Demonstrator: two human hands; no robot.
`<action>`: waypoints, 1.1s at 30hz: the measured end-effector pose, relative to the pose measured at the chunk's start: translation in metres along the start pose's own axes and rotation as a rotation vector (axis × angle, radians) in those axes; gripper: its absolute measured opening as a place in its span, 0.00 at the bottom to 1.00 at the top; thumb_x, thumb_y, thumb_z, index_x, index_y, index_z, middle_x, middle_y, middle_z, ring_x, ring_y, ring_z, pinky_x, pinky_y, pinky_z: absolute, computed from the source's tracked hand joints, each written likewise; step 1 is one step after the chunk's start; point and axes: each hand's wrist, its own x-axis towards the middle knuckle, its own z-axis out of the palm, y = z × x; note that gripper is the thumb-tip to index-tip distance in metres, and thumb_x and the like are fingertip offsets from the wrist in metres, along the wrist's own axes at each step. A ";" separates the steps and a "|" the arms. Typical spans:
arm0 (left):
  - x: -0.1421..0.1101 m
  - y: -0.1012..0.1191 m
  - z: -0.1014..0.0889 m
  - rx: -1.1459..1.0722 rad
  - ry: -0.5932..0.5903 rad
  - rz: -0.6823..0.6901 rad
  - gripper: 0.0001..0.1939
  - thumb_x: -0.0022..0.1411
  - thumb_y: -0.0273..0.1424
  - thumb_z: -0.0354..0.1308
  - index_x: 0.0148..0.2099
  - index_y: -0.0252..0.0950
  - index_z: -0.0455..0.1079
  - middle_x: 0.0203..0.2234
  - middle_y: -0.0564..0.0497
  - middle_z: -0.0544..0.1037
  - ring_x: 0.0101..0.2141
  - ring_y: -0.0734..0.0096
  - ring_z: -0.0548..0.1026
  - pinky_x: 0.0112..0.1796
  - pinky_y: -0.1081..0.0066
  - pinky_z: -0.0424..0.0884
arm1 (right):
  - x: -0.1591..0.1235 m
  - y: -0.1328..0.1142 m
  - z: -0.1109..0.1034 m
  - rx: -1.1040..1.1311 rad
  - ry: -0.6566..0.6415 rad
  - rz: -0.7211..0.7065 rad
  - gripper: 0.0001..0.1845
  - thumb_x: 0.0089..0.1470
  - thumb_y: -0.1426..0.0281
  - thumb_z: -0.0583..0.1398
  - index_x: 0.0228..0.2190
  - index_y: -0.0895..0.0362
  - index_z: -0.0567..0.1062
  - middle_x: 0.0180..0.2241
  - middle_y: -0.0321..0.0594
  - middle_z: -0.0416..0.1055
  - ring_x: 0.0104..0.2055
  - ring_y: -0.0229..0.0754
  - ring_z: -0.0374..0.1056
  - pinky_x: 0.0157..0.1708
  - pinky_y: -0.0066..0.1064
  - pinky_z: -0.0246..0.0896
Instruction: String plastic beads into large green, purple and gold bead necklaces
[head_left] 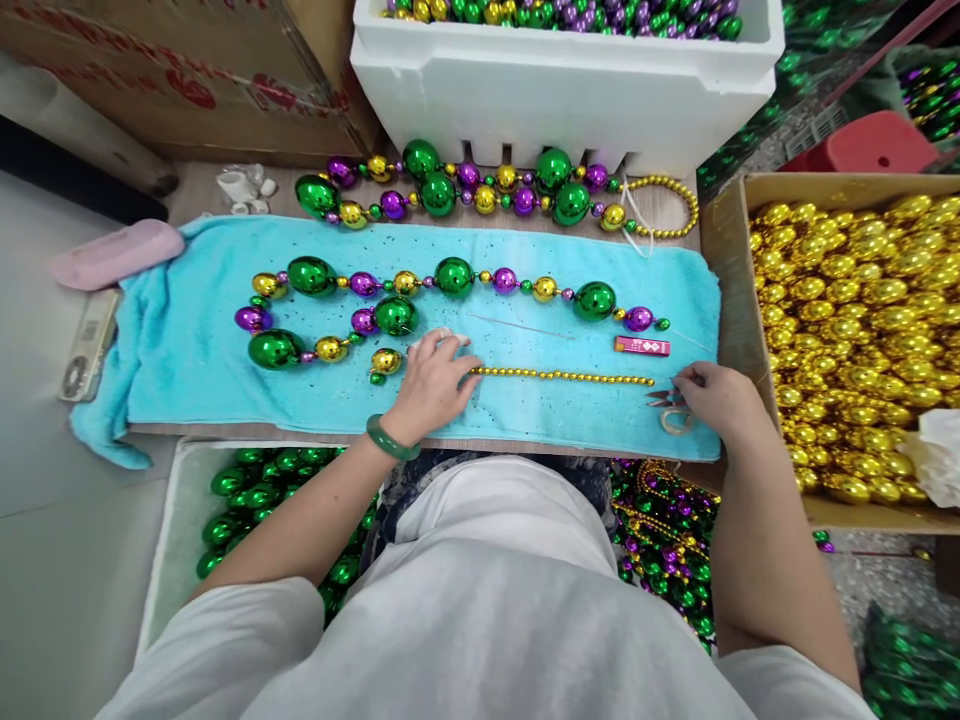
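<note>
On the blue towel [195,370] that covers the table, a thin string of small gold beads [562,377] lies flat. Its long line runs straight from side to side, between the two hands. The left hand [435,385] rests at the left end of the string, with its fingers bent down on the towel and pressing near that end; I cannot tell if it pinches the string. It wears a green bangle [390,440] on the wrist. The right hand [712,400] sits just past the right end of the string. Its fingers are curled around small scissors [667,400], and a pale ring shape lies just under them. Both hands are about as near to the string, one at each end.

Behind the string, farther from the person, lies a big necklace of green, purple and gold balls [450,290], curled back on itself at its left end. A small pink lighter [642,346] lies between that necklace and the right end of the string; it has white marks on it, too small to read. To the right of the towel stands a cardboard box of gold balls [847,330]. Behind the towel stands a white foam box [562,90]. A brown carton [187,80] behind the towel's left corner has red print, too blurred to read.
</note>
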 end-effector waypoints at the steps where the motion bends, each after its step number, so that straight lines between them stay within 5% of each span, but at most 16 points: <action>1: 0.001 -0.001 0.002 -0.006 -0.003 -0.006 0.13 0.65 0.34 0.51 0.44 0.40 0.77 0.52 0.43 0.72 0.57 0.47 0.60 0.53 0.49 0.60 | 0.000 0.001 0.001 0.014 -0.001 0.002 0.09 0.52 0.64 0.56 0.28 0.54 0.74 0.27 0.44 0.75 0.30 0.47 0.68 0.27 0.32 0.55; 8: 0.008 0.001 0.004 -0.034 -0.011 -0.007 0.16 0.61 0.35 0.56 0.51 0.39 0.74 0.53 0.43 0.70 0.56 0.47 0.61 0.54 0.50 0.61 | 0.004 0.002 0.002 0.056 -0.024 0.003 0.08 0.52 0.64 0.55 0.27 0.54 0.72 0.27 0.43 0.74 0.29 0.46 0.67 0.28 0.33 0.54; 16: 0.013 0.005 0.013 -0.077 0.016 0.007 0.10 0.62 0.33 0.54 0.40 0.39 0.77 0.52 0.44 0.71 0.56 0.49 0.61 0.55 0.49 0.61 | 0.001 -0.004 -0.003 0.043 -0.041 0.012 0.09 0.53 0.65 0.55 0.29 0.55 0.73 0.28 0.43 0.74 0.29 0.44 0.67 0.28 0.31 0.54; 23: 0.014 0.010 0.019 -0.113 0.053 0.041 0.15 0.60 0.37 0.58 0.48 0.39 0.76 0.52 0.44 0.70 0.55 0.50 0.62 0.57 0.51 0.60 | 0.001 -0.005 -0.005 0.068 -0.065 0.028 0.09 0.52 0.66 0.55 0.31 0.56 0.74 0.29 0.44 0.75 0.29 0.44 0.67 0.28 0.31 0.54; 33: 0.020 0.015 0.027 -0.098 0.062 0.039 0.09 0.62 0.34 0.56 0.41 0.39 0.76 0.51 0.44 0.72 0.54 0.51 0.63 0.56 0.51 0.61 | 0.000 -0.005 -0.003 0.062 -0.055 0.023 0.10 0.53 0.66 0.55 0.33 0.56 0.75 0.29 0.43 0.75 0.30 0.44 0.67 0.29 0.31 0.54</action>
